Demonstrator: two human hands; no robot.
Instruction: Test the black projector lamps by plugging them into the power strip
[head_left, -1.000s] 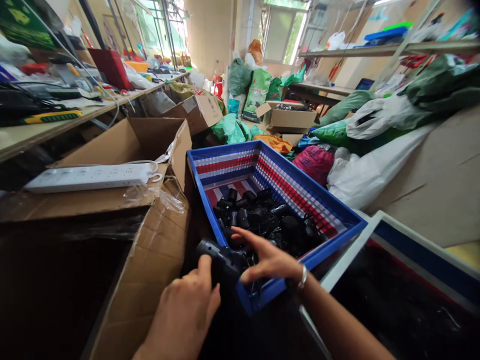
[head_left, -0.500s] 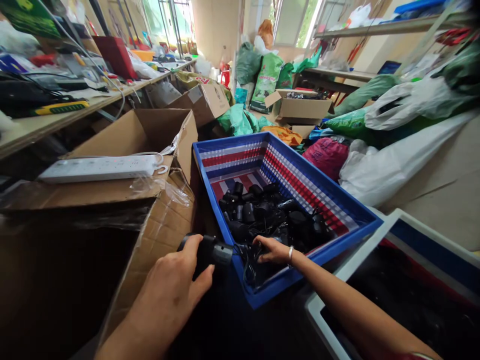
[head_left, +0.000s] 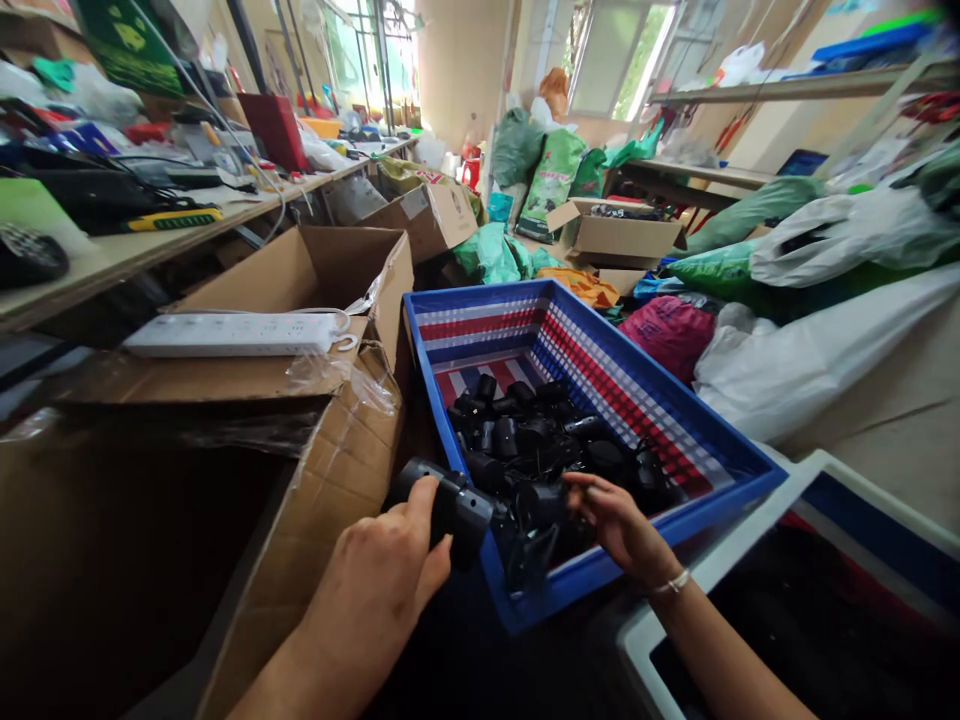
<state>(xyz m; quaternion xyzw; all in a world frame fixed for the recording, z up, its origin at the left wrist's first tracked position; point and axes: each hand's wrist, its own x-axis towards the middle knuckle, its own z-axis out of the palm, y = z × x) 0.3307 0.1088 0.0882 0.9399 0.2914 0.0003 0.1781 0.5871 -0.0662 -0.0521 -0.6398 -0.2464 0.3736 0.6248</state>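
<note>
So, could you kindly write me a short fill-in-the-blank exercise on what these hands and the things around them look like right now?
The left hand grips a black cylindrical plastic adapter, while the right hand wears a thin ____ on its wrist.
A heap of similar black adapters lies inside a ____ plastic tray.
A long white power strip rests on the flap of an open ____ box.

Missing words: bracelet; blue; cardboard.

The head-worn camera is looking forward and down, close above the blue plastic crate (head_left: 480, 320), framing the left hand (head_left: 367, 570) and right hand (head_left: 619, 525) at its near rim.
</note>
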